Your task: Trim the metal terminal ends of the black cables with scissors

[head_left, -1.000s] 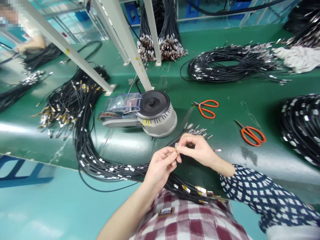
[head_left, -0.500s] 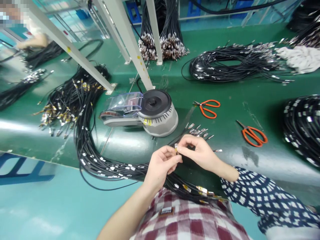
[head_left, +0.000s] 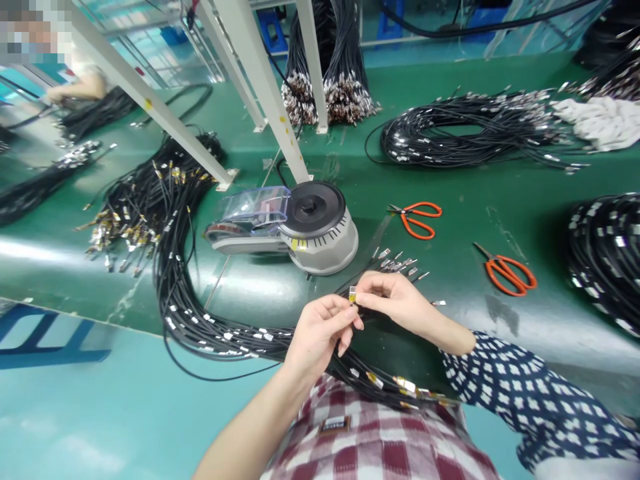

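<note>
Between my two hands is a small cable connector (head_left: 353, 294), silver at its tip with a yellow band below. My left hand (head_left: 320, 333) pinches the cable just under the connector. My right hand (head_left: 395, 298) has its thumb and fingertips closed on the connector's side. Under and beside my left hand runs a thick bundle of black cables (head_left: 225, 337) with white labels, bending across the bench edge. Several loose cable ends (head_left: 400, 263) with silver connectors lie just beyond my right hand.
A round tape dispenser (head_left: 320, 230) stands ahead on the green bench (head_left: 450, 200). Two orange-handled scissors, one nearer the dispenser (head_left: 420, 219) and one further right (head_left: 510, 273), lie there. Coiled cables (head_left: 607, 260) sit at right. White posts (head_left: 270, 100) rise behind. Another person's arm (head_left: 83, 87) shows far left.
My fingers have shifted slightly around the connector, and more of its yellow band shows. The whole view has moved a little; the bench things lie as before.
</note>
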Motion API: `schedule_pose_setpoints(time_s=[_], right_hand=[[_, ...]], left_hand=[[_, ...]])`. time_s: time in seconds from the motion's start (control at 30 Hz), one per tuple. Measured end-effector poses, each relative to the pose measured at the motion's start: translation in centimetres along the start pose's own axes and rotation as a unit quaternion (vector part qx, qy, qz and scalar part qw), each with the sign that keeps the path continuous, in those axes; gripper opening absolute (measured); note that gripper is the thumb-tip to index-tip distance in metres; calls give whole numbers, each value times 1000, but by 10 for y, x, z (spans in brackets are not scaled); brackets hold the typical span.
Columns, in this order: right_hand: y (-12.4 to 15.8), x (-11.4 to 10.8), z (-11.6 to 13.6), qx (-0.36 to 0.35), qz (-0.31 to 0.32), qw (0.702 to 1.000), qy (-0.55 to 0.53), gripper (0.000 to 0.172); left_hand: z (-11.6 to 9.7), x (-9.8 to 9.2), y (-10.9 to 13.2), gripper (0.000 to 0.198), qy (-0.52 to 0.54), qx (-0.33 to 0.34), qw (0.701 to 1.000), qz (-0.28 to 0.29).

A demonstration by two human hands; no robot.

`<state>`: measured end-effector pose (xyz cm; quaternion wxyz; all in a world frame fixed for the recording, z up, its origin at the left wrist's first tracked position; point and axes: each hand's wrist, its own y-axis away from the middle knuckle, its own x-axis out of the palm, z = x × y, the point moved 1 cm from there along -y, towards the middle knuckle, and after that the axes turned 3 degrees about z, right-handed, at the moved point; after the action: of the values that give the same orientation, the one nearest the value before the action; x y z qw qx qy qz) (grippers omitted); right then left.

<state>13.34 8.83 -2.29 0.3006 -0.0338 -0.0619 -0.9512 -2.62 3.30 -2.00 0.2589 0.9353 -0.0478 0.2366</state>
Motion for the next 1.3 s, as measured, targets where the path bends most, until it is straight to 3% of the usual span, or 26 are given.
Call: schedule_pose_setpoints(time_s=[0.2, 0.5, 0.7, 0.83, 0.93, 1.07, 1.2, 1.3], right_hand=[[-2, 1, -3, 9, -18, 1000, -14, 23], [-8, -1, 11, -61, 57, 994, 67, 20], [1, -13, 12, -109, -47, 971, 205, 16], [19, -32, 18, -91, -95, 967, 219, 17], [36, -49, 24, -71, -144, 961, 223, 21], [58, -67, 19, -23, -154, 946, 283, 22], [78, -72, 3, 8, -103, 927, 361, 18], [87, -68, -9, 13, -76, 897, 434, 18]], left_hand=[[-1, 1, 6, 34, -23, 26, 999, 0], [-3, -7, 3, 31, -6, -15, 998, 60], [-4, -12, 0, 33, -7, -49, 994, 97], [3, -3, 7, 27, -130, -10, 986, 108], [7, 9, 16, 17, -321, 65, 935, 136], [14, 17, 21, 26, -528, 192, 798, 217], [28, 18, 12, 27, -653, 301, 666, 199], [36, 14, 9, 29, -687, 293, 635, 196]])
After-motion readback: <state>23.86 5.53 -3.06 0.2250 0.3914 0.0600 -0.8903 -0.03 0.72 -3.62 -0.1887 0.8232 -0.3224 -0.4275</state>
